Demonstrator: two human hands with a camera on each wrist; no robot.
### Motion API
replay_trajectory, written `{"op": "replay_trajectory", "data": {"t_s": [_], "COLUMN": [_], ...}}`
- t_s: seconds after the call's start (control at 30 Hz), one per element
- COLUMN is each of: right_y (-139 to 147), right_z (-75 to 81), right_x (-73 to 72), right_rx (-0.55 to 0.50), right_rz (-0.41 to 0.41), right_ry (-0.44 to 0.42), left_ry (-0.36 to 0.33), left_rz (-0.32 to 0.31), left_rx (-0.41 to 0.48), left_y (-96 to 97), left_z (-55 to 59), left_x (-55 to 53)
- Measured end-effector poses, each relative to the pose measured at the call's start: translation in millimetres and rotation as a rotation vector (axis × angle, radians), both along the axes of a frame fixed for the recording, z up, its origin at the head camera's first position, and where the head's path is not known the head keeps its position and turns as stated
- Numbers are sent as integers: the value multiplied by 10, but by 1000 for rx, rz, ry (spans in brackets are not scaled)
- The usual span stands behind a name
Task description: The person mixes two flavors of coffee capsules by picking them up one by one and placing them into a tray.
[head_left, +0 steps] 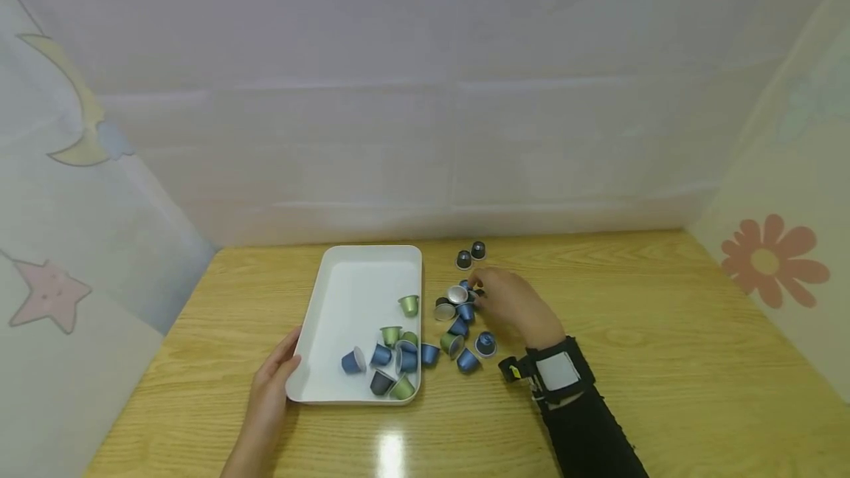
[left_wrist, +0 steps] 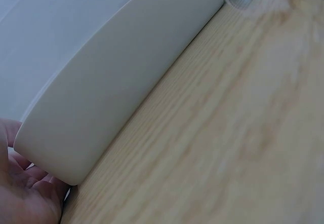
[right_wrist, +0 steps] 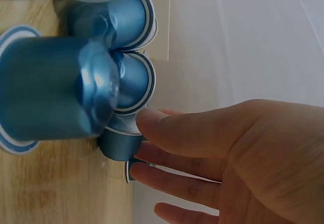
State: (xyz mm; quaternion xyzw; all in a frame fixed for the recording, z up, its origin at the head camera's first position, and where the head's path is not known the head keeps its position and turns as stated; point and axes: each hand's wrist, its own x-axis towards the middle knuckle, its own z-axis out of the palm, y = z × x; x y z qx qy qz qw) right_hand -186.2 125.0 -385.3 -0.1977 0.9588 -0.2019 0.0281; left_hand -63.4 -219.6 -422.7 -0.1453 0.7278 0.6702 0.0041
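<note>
My left hand [head_left: 271, 375] grips the near left side of a white rectangular tray [head_left: 358, 290]; in the left wrist view its thumb is at the rim and the fingers lie below the tray's corner [left_wrist: 66, 158]. Green and blue coffee capsules and a dark one [head_left: 381, 383] lie in the tray's near right part. Over the loose pile right of the tray, my right hand [head_left: 514, 305] reaches in. Seen from the right wrist, its thumb and fingertips pinch the edge of a blue coffee capsule [right_wrist: 120, 144], with other blue capsules [right_wrist: 132, 81] beside it.
Two dark capsules [head_left: 463, 260] stand at the back, beyond the pile. Nearer me, a green capsule [head_left: 451, 345] and several blue ones [head_left: 468, 361] lie right of the tray. The wooden table [head_left: 637, 345] meets a pale cloth backdrop [head_left: 451, 153] at its far edge.
</note>
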Motion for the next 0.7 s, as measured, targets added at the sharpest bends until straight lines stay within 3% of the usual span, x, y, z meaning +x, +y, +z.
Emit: {"op": "replay_trajectory", "data": {"t_s": [0.7], "right_y": [0], "right_z": [-109], "right_x": [-40], "right_rx": [-32], "right_rz": [2], "right_ry": [-51], "left_ry": [38], "left_rz": [0], "left_rx": [-23], "left_y": [-2], "left_z": [-34], "left_x": [-9]}}
